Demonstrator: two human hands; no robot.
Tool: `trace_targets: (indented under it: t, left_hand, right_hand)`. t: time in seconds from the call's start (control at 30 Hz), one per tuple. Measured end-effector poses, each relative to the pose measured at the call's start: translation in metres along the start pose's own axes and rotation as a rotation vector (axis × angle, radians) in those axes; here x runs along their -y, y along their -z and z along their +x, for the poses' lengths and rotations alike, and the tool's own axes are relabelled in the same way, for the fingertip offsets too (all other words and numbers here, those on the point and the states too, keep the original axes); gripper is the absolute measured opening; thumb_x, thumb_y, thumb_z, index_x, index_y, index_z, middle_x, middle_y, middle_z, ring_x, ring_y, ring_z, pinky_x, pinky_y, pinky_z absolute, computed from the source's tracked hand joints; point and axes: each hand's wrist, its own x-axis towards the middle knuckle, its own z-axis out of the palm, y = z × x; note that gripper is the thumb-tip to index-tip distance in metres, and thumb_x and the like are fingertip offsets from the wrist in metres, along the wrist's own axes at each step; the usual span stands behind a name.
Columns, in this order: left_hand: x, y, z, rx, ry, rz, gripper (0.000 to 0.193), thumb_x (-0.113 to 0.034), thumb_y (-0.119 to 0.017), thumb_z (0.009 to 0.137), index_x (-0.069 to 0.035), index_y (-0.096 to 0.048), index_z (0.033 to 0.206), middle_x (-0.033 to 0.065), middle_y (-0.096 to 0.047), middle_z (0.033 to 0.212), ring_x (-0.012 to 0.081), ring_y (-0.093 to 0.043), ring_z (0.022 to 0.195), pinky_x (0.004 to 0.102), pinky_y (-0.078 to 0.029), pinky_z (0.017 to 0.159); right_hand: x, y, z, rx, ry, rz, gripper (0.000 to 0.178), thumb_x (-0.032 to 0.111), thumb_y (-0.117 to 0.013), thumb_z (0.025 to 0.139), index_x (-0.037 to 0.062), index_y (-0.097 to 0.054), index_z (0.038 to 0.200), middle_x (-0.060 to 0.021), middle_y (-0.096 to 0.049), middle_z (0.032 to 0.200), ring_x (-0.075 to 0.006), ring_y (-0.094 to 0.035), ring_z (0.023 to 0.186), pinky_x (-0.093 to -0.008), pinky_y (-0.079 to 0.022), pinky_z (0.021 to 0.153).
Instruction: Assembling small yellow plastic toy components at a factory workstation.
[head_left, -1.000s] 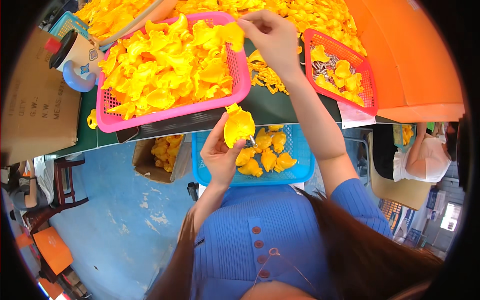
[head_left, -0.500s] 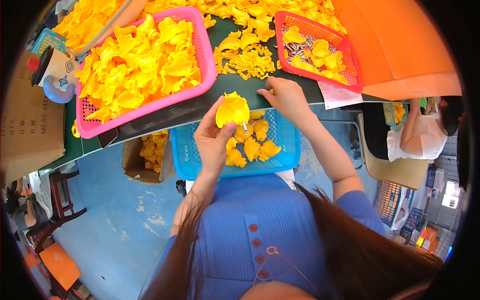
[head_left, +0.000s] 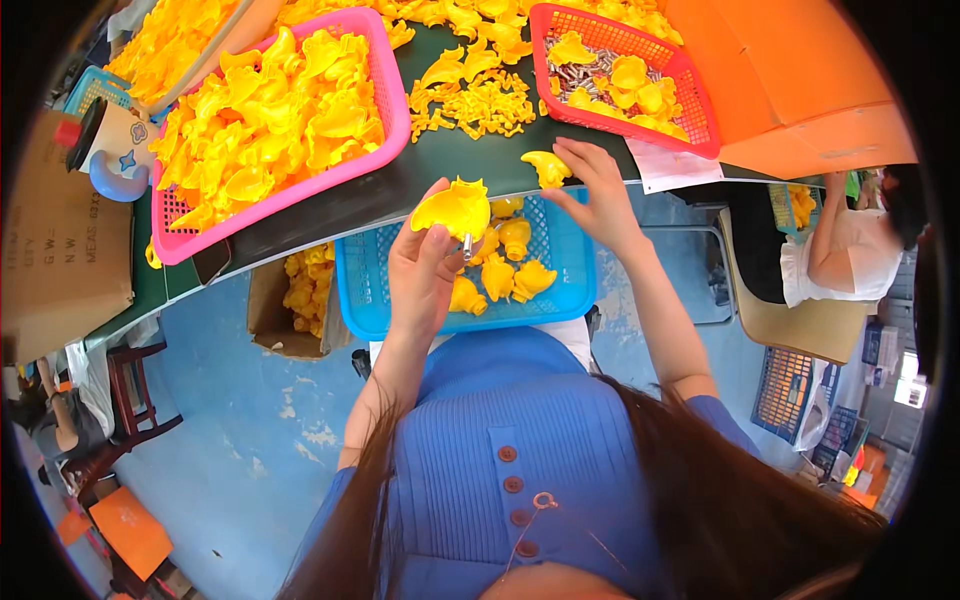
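My left hand grips a yellow plastic shell half, its hollow side up, with a short silver metal pin sticking out below it. To the right, my right hand is at the table's front edge. Between its thumb and fingers is a smaller curved yellow plastic piece. Below both hands, a blue plastic basket holds several rounded yellow plastic parts.
Yellow shells fill a pink basket at left. A red-pink basket holds metal pins and shells. Small yellow pieces lie on the dark green table. An orange box stands right; a person sits beyond.
My right hand has turned and drawn slightly right, bringing the curved yellow piece into fuller view. My left hand has tilted the shell a little. The view has shifted slightly.
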Motion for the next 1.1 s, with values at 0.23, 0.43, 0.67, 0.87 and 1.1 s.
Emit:
trace_targets:
  t: [0.23,0.43,0.67,0.87,1.1]
  left_hand:
    - [-0.009,-0.001,-0.010,0.042,0.060,0.039,0.053,-0.022,-0.052,0.091,-0.001,-0.031,0.135,0.0137,-0.045,0.131,0.0258,-0.054,0.109,0.0319,-0.050,0.088]
    - [-0.007,-0.001,-0.010,0.067,0.055,0.020,0.049,-0.019,-0.055,0.089,-0.003,-0.039,0.132,0.0082,-0.045,0.132,0.0224,-0.053,0.111,0.0322,-0.050,0.087]
    - [-0.005,0.003,-0.015,0.075,0.127,0.122,0.040,-0.029,-0.056,0.089,0.000,-0.051,0.117,0.0084,-0.056,0.113,0.0185,-0.058,0.101,0.0328,-0.051,0.085]
    - [-0.009,0.005,-0.014,0.072,0.142,0.154,0.041,-0.031,-0.056,0.089,0.001,-0.053,0.114,0.0073,-0.058,0.108,0.0168,-0.059,0.098,0.0319,-0.052,0.083]
    - [-0.010,0.004,-0.013,0.069,0.154,0.197,0.040,-0.031,-0.056,0.089,0.001,-0.054,0.113,0.0066,-0.059,0.105,0.0154,-0.059,0.095,0.0312,-0.053,0.081]
  right_hand:
    - [0.003,-0.013,-0.001,-0.082,-0.039,0.069,0.046,0.012,-0.070,0.073,0.0057,-0.057,0.116,-0.0112,-0.055,0.118,-0.0253,-0.051,0.106,-0.0337,-0.039,0.092]
    - [0.066,0.015,0.019,-0.152,-0.112,0.785,0.042,0.009,-0.069,0.074,0.0029,-0.059,0.114,-0.0105,-0.055,0.119,-0.0184,-0.051,0.107,-0.0312,-0.040,0.093]
    - [0.100,0.023,0.030,0.117,0.027,0.754,0.045,0.010,-0.073,0.069,0.0024,-0.060,0.112,-0.0096,-0.059,0.114,-0.0204,-0.052,0.105,-0.0313,-0.040,0.092]
    - [0.101,0.019,0.027,0.189,-0.038,0.781,0.046,0.008,-0.074,0.068,0.0027,-0.061,0.111,-0.0097,-0.060,0.112,-0.0200,-0.052,0.105,-0.0312,-0.040,0.092]
    - [0.103,0.017,0.023,0.188,-0.107,0.808,0.046,0.006,-0.074,0.068,0.0022,-0.060,0.112,-0.0107,-0.058,0.113,-0.0201,-0.051,0.106,-0.0312,-0.038,0.093]
